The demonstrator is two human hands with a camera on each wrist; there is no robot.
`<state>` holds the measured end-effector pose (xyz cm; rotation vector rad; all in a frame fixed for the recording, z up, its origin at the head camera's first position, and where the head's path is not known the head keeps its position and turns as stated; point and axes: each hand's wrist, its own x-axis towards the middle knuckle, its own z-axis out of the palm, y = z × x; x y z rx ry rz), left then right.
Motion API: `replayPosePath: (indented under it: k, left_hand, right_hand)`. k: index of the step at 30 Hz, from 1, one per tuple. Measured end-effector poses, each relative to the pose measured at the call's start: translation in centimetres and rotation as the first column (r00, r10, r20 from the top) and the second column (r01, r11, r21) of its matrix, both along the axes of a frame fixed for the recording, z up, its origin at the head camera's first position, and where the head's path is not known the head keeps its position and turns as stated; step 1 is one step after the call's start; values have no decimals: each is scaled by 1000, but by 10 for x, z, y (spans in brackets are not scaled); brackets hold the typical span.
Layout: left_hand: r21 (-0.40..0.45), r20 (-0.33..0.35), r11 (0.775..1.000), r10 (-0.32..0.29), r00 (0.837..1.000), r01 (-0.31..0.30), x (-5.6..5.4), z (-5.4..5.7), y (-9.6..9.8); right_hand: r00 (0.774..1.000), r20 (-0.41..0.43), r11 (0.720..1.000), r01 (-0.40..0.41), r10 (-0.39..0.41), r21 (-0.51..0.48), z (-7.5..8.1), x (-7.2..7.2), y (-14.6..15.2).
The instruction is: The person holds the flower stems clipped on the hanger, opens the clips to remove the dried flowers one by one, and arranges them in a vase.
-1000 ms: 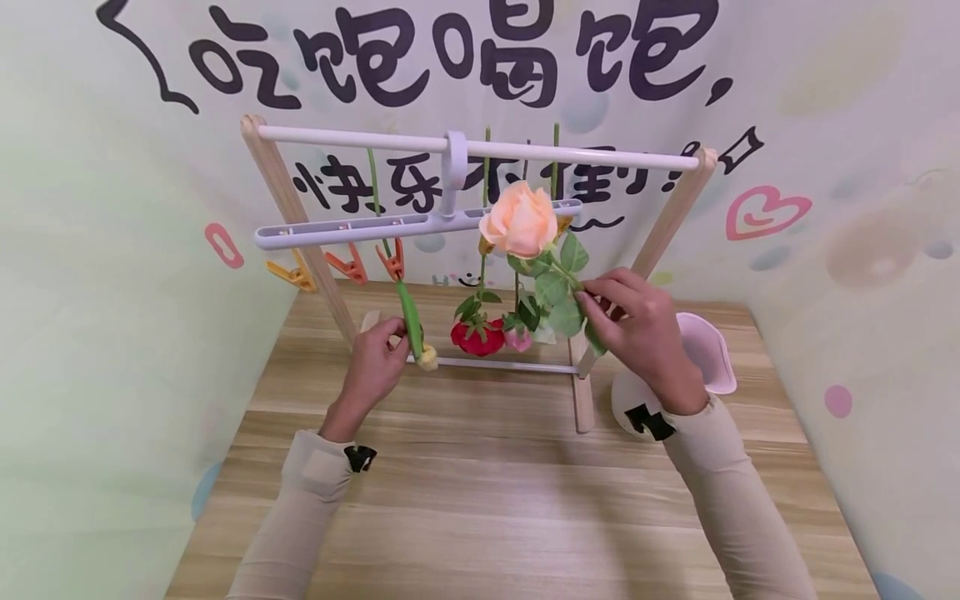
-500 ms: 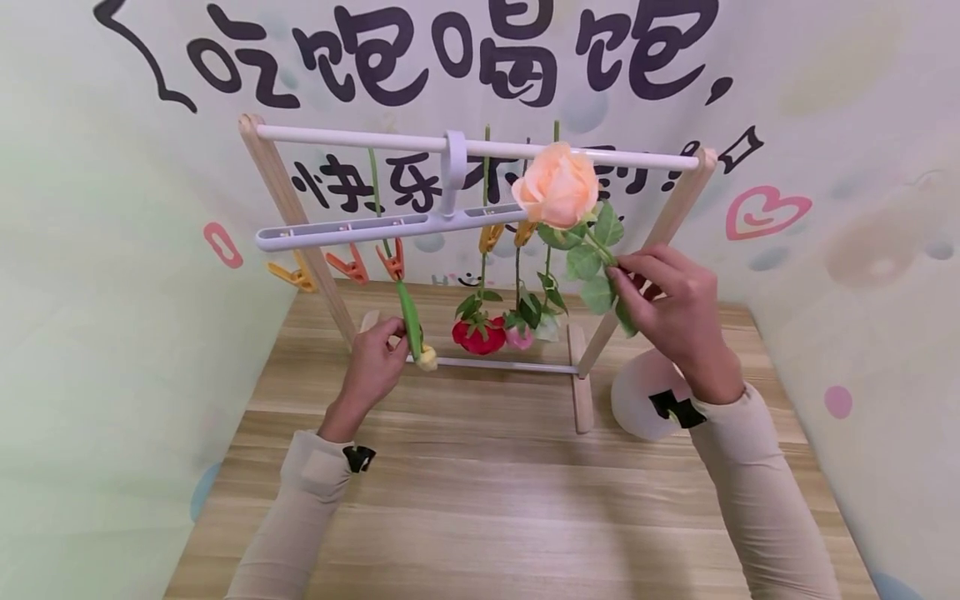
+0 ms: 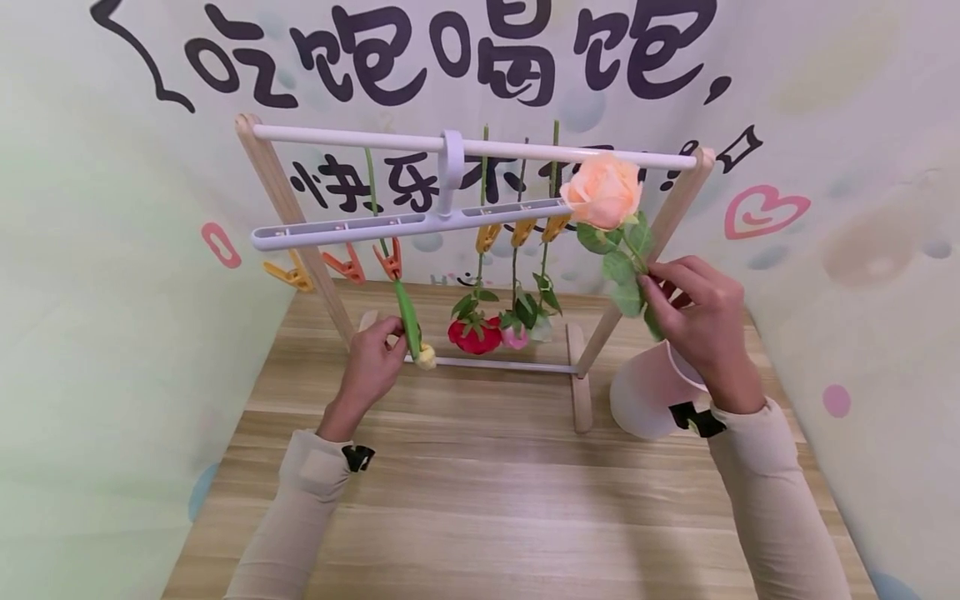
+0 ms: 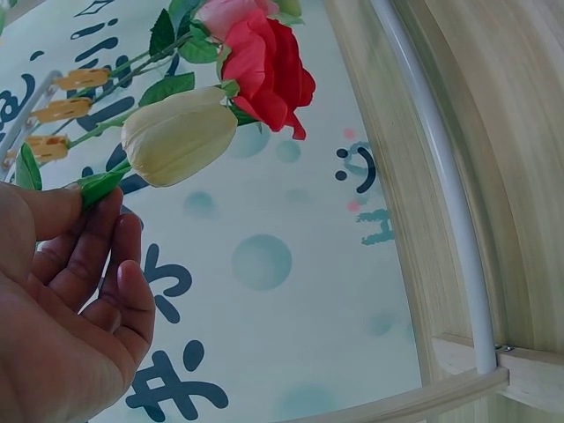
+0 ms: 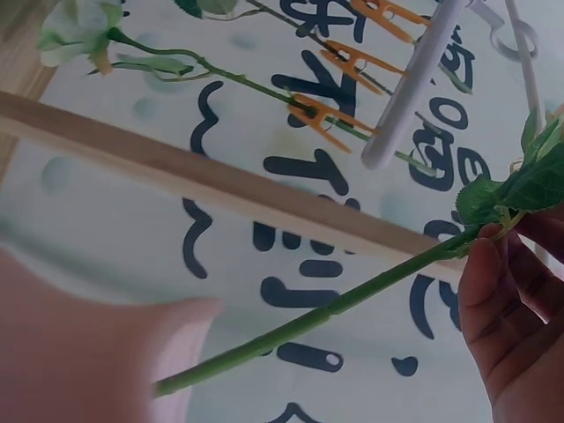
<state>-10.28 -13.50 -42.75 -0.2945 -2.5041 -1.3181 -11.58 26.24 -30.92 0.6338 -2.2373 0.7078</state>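
My left hand (image 3: 372, 360) pinches the green stem of a cream tulip (image 4: 181, 137) just behind its bloom. The tulip hangs bloom down from an orange clip (image 3: 388, 260) on the lilac clip hanger (image 3: 322, 234). At the right, my right hand (image 3: 702, 308) pinches a peach rose (image 3: 603, 192) below its leaves, bloom up. Its bare green stem (image 5: 326, 313) slants down to a pink vase (image 3: 647, 392). Whether the stem's end is inside the vase's mouth I cannot tell.
The hanger hooks over the white rod of a wooden rack (image 3: 264, 179). A red flower (image 3: 476, 333), a pink flower (image 3: 515, 337) and a white flower (image 5: 79, 31) hang upside down from yellow clips. Two more clips at the hanger's left end hold nothing.
My right hand has carried the peach rose to the right, away from the hanging flowers and over toward the vase. My left hand has stayed on the tulip.
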Motion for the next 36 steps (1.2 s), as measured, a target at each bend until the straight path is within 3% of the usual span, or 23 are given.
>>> replayPosePath:
  k: [13,20,27,36]
  left_hand:
    - [-3,6,1000,-3,1000,3,0,0,0]
    - [2,9,1000,-5,1000,5,0,0,1]
    - [-10,22,1000,8,1000,-8,1,2,1]
    - [-14,34,1000,8,999,-8,0,0,0]
  right_hand:
    - [999,8,998,40,-39,-49,-31,5,22]
    - [999,-9,999,43,-43,-11,-45,10,35]
    - [999,31,999,40,-40,5,-59,13,45]
    - [993,91,992,68,-78,107,-61,16,59]
